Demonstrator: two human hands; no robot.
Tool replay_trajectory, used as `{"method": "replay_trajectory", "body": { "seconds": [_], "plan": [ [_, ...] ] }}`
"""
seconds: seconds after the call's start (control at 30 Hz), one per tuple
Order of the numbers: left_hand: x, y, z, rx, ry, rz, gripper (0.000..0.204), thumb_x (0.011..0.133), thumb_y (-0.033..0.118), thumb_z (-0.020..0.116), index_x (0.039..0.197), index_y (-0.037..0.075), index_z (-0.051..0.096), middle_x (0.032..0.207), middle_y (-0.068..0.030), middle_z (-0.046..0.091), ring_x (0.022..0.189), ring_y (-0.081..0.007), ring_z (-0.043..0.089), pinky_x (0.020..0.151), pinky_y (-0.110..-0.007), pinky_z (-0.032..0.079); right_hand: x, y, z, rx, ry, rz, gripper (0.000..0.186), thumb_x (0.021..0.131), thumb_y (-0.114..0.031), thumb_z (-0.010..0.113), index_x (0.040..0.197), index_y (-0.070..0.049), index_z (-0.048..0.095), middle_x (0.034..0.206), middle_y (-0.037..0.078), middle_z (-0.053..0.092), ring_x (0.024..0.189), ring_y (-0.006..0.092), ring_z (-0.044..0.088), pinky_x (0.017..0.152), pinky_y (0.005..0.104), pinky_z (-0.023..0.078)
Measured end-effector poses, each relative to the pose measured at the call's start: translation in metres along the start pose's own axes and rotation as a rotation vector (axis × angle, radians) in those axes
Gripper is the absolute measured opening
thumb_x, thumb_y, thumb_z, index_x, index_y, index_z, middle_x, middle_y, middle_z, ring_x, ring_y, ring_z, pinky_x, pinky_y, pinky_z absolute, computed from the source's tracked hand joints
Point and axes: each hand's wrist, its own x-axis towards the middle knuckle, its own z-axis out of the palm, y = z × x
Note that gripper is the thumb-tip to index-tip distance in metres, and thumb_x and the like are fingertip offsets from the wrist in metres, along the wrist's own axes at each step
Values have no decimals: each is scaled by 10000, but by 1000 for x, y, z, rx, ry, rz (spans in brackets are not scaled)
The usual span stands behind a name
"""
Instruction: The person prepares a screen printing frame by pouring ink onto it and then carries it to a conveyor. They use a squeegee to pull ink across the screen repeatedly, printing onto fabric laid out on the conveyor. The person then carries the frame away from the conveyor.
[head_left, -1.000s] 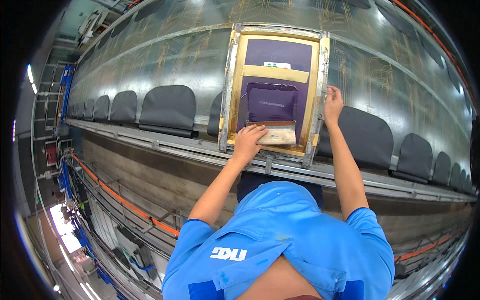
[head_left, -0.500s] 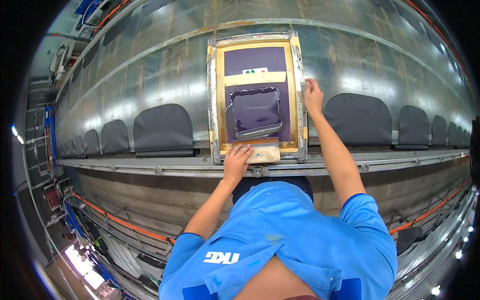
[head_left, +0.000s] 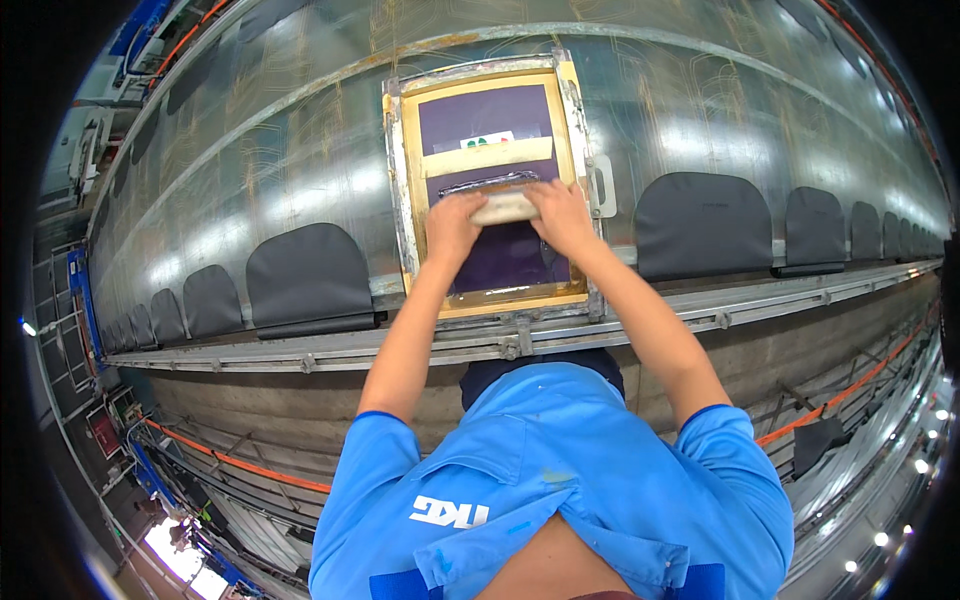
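Both my hands moved up onto squeegee (head_left: 503, 207), away from frame's edges. Left hand (head_left: 452, 226) fingers curled over its left end, right hand (head_left: 558, 214) gripping right end. Squeegee lies across purple mesh inside printing screen frame (head_left: 396, 200), mid-height, below tan tape strip (head_left: 487, 158). Dark fabric pieces (head_left: 308, 278) lie either side on long table (head_left: 250, 170).

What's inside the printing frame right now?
Inside the screen frame: purple mesh, a tan tape strip, and a pale squeegee gripped by left hand and right hand. Whatever lies beneath the mesh is hidden.
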Motion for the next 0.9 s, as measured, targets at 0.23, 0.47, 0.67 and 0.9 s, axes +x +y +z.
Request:
{"method": "replay_trajectory", "body": {
  "seconds": [0.23, 0.47, 0.67, 0.9],
  "plan": [
    [-68, 28, 6, 103, -127, 21, 578, 645, -31, 760, 1186, 173, 737, 1227, -43, 718, 1168, -286, 645, 1064, -412, 478, -77, -17, 5, 39, 53, 2, 529, 690, -158, 805, 1195, -108, 657, 1229, 40, 639, 1088, 259, 555, 894, 412, 422],
    [35, 3, -9, -30, -45, -61, 452, 674, -23, 730, 1092, 145, 765, 1184, -69, 725, 1091, -308, 667, 941, -415, 535, 22, 9, -19, 40, 315, -32, 389, 753, -148, 746, 1128, -107, 654, 1119, 29, 654, 1009, 239, 580, 863, 414, 417],
    [-20, 13, 14, 8, -97, -33, 401, 656, -32, 725, 1019, 128, 783, 1136, -70, 741, 1066, -303, 679, 924, -418, 538, -52, 2, 22, 97, 153, 3, 461, 760, -124, 725, 1211, -92, 636, 1214, 74, 650, 1033, 257, 600, 885, 419, 419],
    [-75, 27, 14, 24, -34, 46, 401, 680, -3, 705, 1057, 123, 757, 1166, -34, 736, 1109, -280, 656, 981, -413, 500, -70, 33, 2, 809, -14, 174, 479, 784, -339, 841, 1146, -49, 720, 1233, 153, 685, 1137, 310, 628, 992, 416, 480]
  ]
}}
